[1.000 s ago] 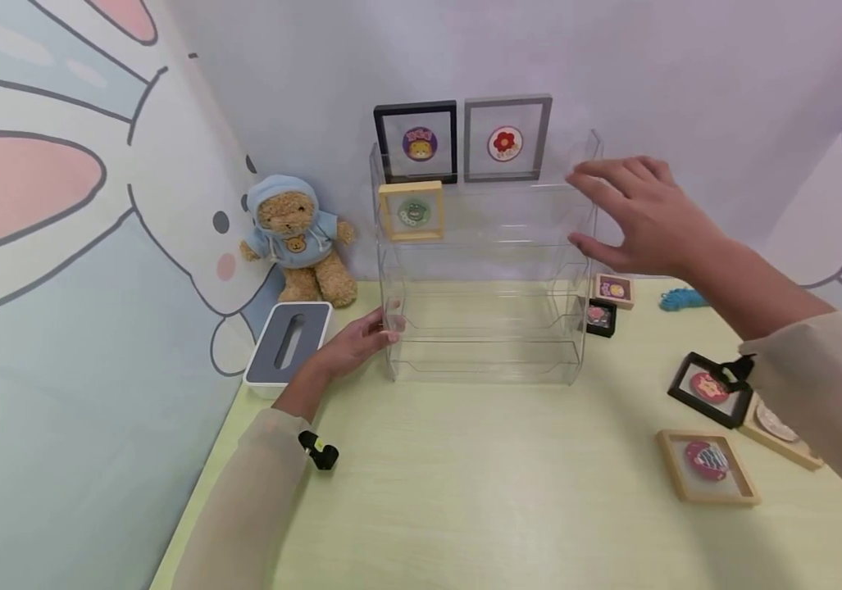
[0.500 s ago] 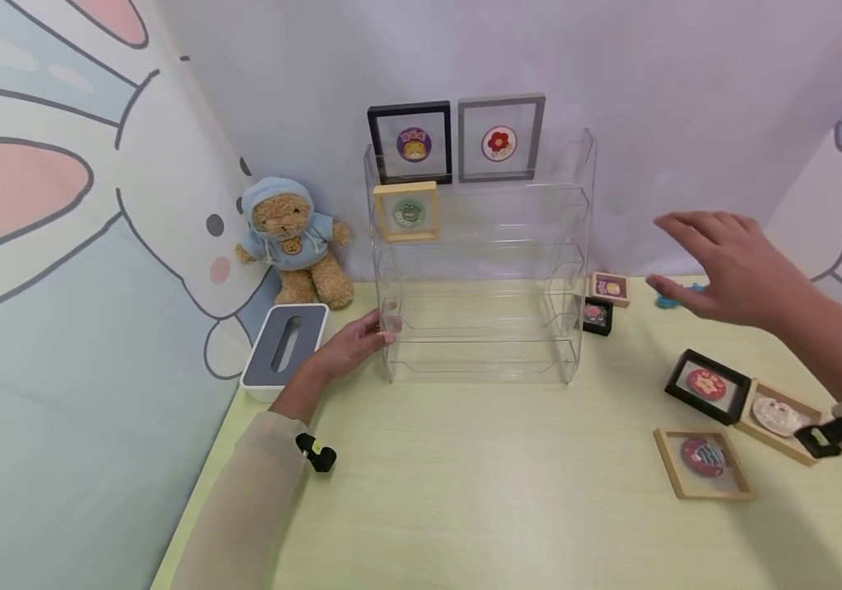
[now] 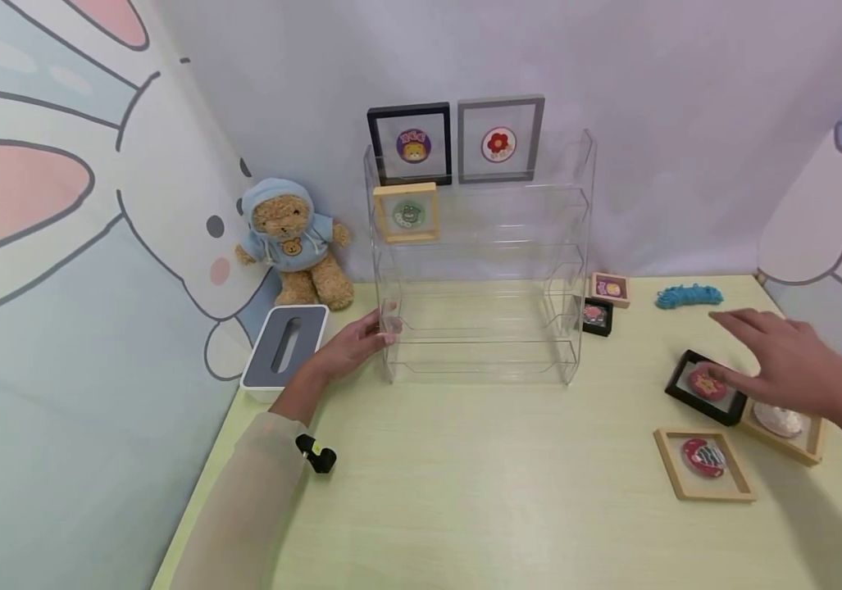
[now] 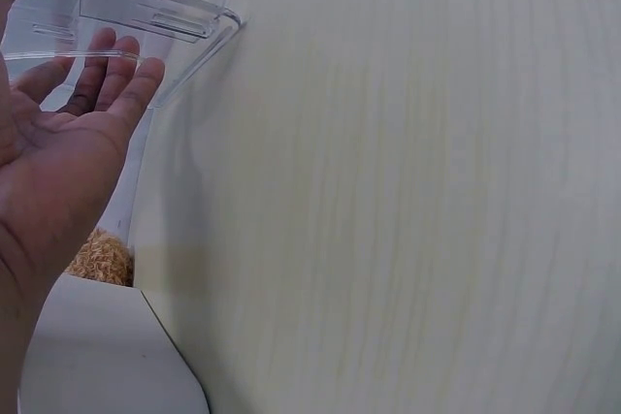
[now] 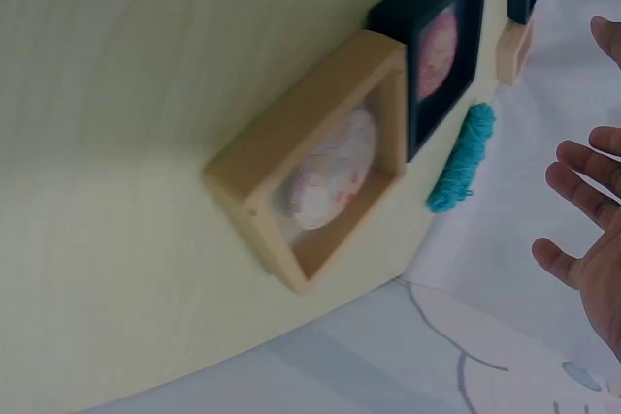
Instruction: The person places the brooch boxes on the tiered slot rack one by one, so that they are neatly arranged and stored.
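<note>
A clear acrylic tiered rack (image 3: 483,352) stands at the middle back of the table. My left hand (image 3: 347,351) holds its lower left side, thumb toward the front and fingertips showing through the plastic; in the left wrist view the fingers (image 4: 116,79) curve at its edge. My right hand (image 3: 789,360), fingers spread and holding nothing, hovers above a black frame with a red badge (image 3: 704,383) and a wooden frame with a whitish badge (image 3: 778,419). In front of these lies another wooden frame (image 3: 708,463) with a red striped badge.
On the rack stand a black frame (image 3: 411,146), a grey frame (image 3: 500,141) and a small yellow frame (image 3: 407,215). Two small frames, one pink (image 3: 610,288) and one black (image 3: 596,318), lie beside it. Nearby are blue yarn (image 3: 689,296), a teddy bear (image 3: 291,238) and a tissue box (image 3: 284,344).
My right hand has moved from the rack's upper right side, right and down, to over the frames on the table. My left hand has stayed at the rack.
</note>
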### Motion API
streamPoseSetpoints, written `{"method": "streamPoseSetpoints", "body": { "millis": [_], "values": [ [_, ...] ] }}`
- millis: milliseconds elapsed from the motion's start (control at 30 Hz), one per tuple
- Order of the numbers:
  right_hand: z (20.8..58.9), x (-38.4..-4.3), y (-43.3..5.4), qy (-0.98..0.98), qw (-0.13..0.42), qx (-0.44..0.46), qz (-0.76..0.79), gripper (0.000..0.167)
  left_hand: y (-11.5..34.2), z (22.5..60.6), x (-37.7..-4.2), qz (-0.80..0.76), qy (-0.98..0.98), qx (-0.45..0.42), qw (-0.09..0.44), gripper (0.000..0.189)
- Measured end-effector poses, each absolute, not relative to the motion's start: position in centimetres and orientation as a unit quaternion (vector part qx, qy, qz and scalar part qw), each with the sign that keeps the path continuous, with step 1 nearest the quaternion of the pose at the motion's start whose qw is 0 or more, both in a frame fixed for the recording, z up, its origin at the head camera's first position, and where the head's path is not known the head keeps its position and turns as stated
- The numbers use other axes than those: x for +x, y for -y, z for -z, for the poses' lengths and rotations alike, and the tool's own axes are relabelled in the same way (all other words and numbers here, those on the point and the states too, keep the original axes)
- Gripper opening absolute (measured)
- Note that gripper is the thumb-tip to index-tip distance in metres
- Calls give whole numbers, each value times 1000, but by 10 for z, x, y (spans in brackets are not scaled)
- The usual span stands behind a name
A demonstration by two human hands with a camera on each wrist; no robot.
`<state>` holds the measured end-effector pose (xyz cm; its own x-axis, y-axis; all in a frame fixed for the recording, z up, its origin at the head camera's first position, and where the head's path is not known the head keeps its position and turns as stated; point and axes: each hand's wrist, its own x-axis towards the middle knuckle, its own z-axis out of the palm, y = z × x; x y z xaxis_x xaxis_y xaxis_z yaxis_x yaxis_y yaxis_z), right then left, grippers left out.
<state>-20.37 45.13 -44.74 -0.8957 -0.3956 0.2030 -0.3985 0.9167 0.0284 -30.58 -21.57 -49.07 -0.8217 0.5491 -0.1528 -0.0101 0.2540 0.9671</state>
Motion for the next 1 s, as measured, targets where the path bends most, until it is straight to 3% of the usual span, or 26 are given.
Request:
{"method": "streamPoseSetpoints", "body": {
  "millis": [400,1000],
  "values": [
    [486,-170,-471,989,5,149,-9,96,217,493,-306,-567,-769,185,230,74],
    [514,-164,-477,990,45,132,-16,109,218,493,-307,-574,-764,186,229,73]
  ]
}}
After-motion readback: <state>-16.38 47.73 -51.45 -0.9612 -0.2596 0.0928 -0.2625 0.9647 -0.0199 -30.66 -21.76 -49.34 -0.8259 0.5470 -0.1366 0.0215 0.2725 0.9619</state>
